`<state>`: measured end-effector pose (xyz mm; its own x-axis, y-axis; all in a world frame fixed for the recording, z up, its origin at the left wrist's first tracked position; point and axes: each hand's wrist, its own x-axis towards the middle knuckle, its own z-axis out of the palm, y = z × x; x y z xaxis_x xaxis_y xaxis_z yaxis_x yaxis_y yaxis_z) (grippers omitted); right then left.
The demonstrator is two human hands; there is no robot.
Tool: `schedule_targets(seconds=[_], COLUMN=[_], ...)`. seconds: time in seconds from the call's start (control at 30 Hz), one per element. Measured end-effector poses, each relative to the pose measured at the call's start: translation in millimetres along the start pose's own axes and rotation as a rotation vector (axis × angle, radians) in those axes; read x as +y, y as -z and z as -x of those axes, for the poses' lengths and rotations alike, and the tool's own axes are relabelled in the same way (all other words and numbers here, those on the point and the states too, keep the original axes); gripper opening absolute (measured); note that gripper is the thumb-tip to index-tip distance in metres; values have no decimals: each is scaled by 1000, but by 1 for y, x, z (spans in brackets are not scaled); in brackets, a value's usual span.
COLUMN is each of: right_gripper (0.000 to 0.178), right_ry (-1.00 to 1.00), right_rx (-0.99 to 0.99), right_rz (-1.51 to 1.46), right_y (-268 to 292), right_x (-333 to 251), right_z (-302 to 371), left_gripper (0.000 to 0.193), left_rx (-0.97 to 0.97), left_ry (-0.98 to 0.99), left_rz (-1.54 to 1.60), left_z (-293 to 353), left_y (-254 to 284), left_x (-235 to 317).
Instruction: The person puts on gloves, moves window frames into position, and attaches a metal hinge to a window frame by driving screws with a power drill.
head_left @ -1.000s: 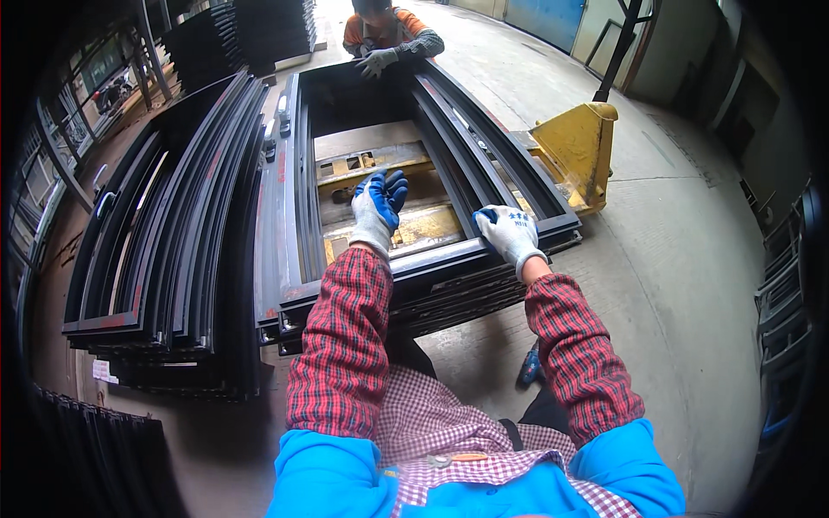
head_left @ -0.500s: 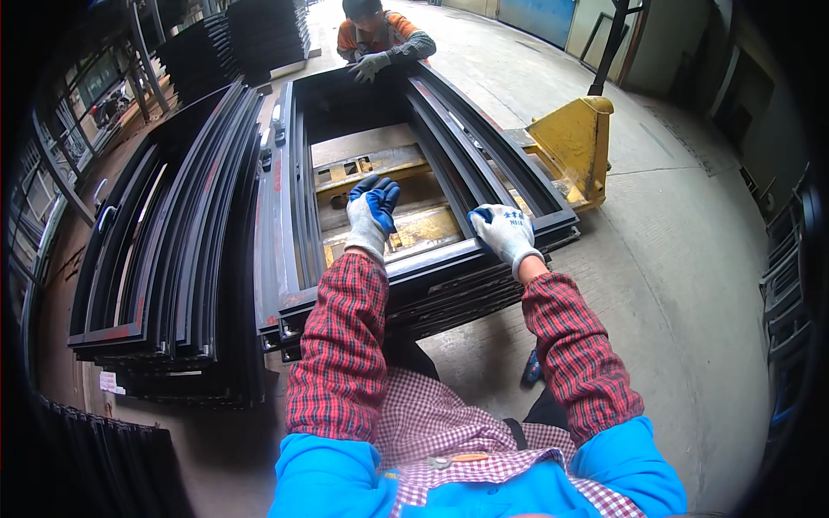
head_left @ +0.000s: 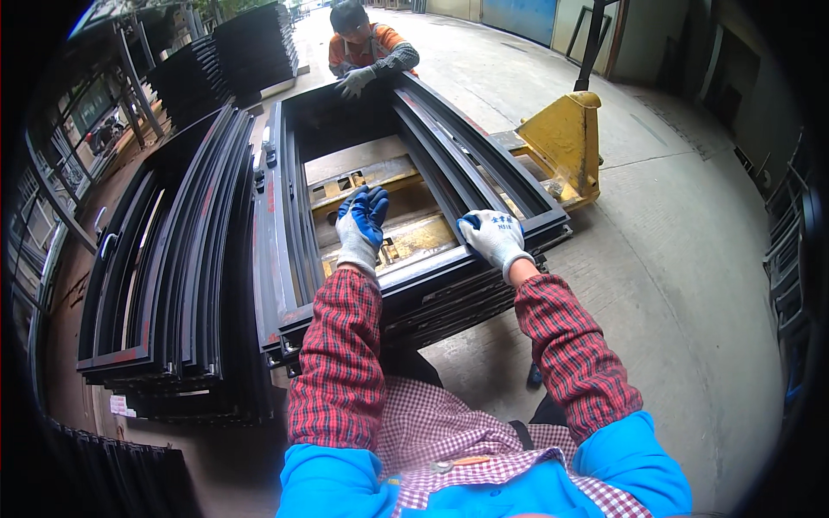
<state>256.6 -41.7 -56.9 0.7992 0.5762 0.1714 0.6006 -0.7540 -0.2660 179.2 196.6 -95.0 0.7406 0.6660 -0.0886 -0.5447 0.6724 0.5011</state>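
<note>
- My left hand (head_left: 361, 226): white glove, blue on palm and fingers
- My right hand (head_left: 495, 237): white glove, blue at the thumb
- My oversleeves (head_left: 335, 363): red-and-black check
- My apron (head_left: 423, 419): maroon-and-white check
- My shirt (head_left: 332, 479): bright blue
- Frames (head_left: 445, 157): black, marked red in places
- Pallet jack (head_left: 570, 142): yellow

1. You have a grey concrete floor (head_left: 648, 302) under everything here, with a thin seam running across it on your right.
2. On that floor, ahead and to your right, stands a yellow pallet truck (head_left: 570, 138).
3. Yellow metalwork (head_left: 423, 235) lies low in front of you, visible through the opening of the stack of black frames (head_left: 436, 298) above it; you cannot see where they touch.
4. To your left, a second pile of black frames (head_left: 186, 259) sits close beside the first; its footing is mostly hidden from you.
5. Farther off, you have tall dark stacks (head_left: 255, 52) standing on the floor.
6. At your lower left is a dark ribbed row (head_left: 121, 466), its base in shadow.
</note>
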Motion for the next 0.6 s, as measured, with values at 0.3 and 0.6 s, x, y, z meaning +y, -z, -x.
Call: schedule_targets(seconds=[0.3,0.6], right_gripper=[42,42], right_ry=[-5,-1], right_rx=[0,-8], right_rz=[-3,-11], right_y=[1,2], right_x=[2,-1], right_z=[1,2], left_gripper=[23,24], left_rx=[104,60], left_ry=[7,-17], left_rz=[-54,-2], left_z=[2,-3], left_y=[-4,4], left_x=[-5,-5])
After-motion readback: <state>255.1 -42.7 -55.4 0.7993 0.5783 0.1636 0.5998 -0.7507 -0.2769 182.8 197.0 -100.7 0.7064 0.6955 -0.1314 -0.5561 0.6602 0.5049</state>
